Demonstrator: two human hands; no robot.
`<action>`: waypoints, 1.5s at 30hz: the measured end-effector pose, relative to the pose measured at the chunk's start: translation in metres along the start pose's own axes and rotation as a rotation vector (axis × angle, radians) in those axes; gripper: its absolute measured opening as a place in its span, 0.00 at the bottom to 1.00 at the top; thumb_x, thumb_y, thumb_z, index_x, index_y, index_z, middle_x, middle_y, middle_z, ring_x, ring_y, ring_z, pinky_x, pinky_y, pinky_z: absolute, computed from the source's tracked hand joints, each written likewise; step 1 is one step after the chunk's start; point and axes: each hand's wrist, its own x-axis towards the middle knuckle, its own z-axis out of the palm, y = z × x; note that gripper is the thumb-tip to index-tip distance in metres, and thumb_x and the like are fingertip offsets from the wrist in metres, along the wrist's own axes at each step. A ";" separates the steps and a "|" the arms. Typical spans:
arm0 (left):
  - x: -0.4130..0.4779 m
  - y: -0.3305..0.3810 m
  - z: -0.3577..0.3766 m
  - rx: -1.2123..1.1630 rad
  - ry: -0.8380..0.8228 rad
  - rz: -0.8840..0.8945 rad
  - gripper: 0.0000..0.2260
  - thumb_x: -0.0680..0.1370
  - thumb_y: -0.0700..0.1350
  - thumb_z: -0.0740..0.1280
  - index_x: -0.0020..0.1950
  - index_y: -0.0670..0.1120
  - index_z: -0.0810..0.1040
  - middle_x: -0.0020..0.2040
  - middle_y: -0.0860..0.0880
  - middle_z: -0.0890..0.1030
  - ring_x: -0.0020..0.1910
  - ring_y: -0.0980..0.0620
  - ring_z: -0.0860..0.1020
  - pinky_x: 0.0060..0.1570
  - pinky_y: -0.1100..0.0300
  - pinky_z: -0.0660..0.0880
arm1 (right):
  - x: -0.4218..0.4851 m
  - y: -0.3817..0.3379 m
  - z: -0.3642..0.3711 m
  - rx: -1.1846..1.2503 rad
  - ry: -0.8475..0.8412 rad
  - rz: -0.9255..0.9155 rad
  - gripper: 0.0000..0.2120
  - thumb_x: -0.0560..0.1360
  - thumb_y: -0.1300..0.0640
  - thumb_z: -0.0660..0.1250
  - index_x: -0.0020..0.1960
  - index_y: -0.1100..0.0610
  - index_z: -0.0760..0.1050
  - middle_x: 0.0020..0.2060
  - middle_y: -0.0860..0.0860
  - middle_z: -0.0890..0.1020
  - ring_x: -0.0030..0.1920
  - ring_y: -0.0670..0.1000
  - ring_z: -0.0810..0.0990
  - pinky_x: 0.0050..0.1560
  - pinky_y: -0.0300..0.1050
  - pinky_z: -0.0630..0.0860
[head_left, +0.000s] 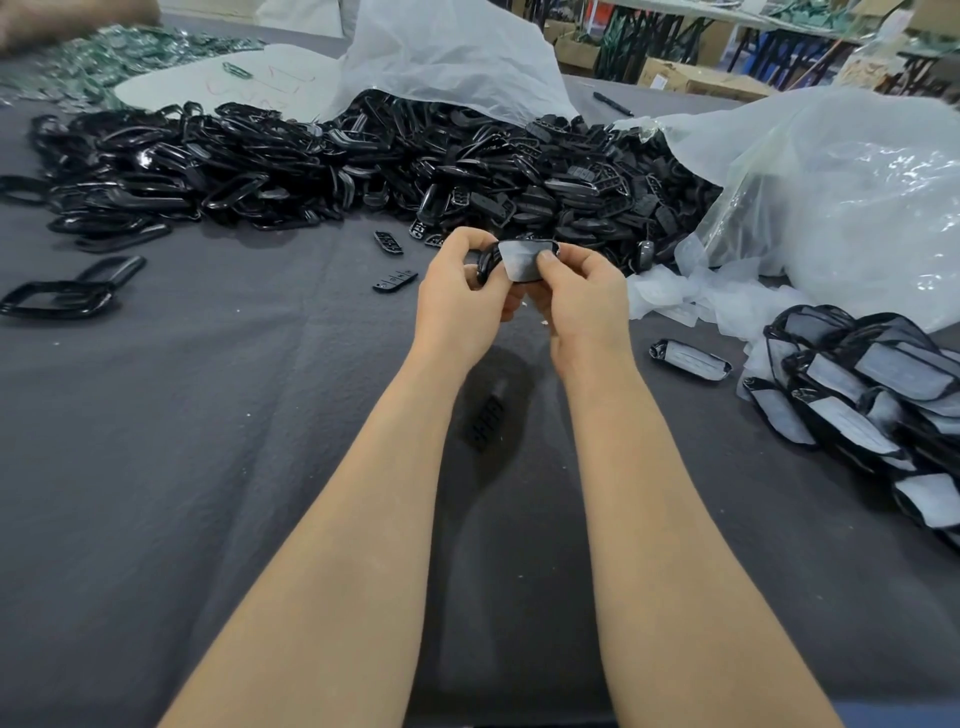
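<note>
Above the dark grey table, the left grip and the right grip both pinch one glossy black plastic shell with grey film, fingers curled around it.

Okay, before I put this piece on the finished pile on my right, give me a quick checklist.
1. Left hand grips the black piece: ok.
2. Right hand pinches its grey panel with the thumb: ok.
3. Grey panel fully seated in the frame: cannot tell.
4. Finished pile in view at right: ok.
5. Cloth below the hands free: not ok, a loose button pad lies there.
</note>
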 end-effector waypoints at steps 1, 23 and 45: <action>0.000 0.000 0.001 0.000 0.007 -0.004 0.10 0.80 0.39 0.63 0.46 0.55 0.71 0.34 0.51 0.80 0.31 0.59 0.77 0.39 0.62 0.79 | 0.000 0.001 0.001 -0.013 0.021 -0.010 0.04 0.78 0.66 0.63 0.51 0.62 0.74 0.42 0.55 0.78 0.41 0.51 0.78 0.39 0.39 0.75; 0.005 -0.006 -0.001 -0.028 0.065 -0.077 0.09 0.79 0.41 0.66 0.58 0.48 0.73 0.39 0.50 0.82 0.32 0.61 0.79 0.43 0.61 0.80 | -0.008 0.001 -0.003 -0.203 -0.055 -0.115 0.10 0.76 0.67 0.64 0.54 0.57 0.71 0.45 0.59 0.82 0.41 0.52 0.83 0.45 0.43 0.81; -0.004 0.005 -0.003 0.003 -0.126 -0.067 0.11 0.79 0.37 0.64 0.50 0.54 0.73 0.40 0.49 0.80 0.36 0.57 0.77 0.41 0.64 0.77 | 0.000 0.001 -0.011 -0.084 -0.162 -0.030 0.05 0.76 0.66 0.66 0.44 0.58 0.76 0.40 0.54 0.80 0.40 0.49 0.80 0.42 0.40 0.80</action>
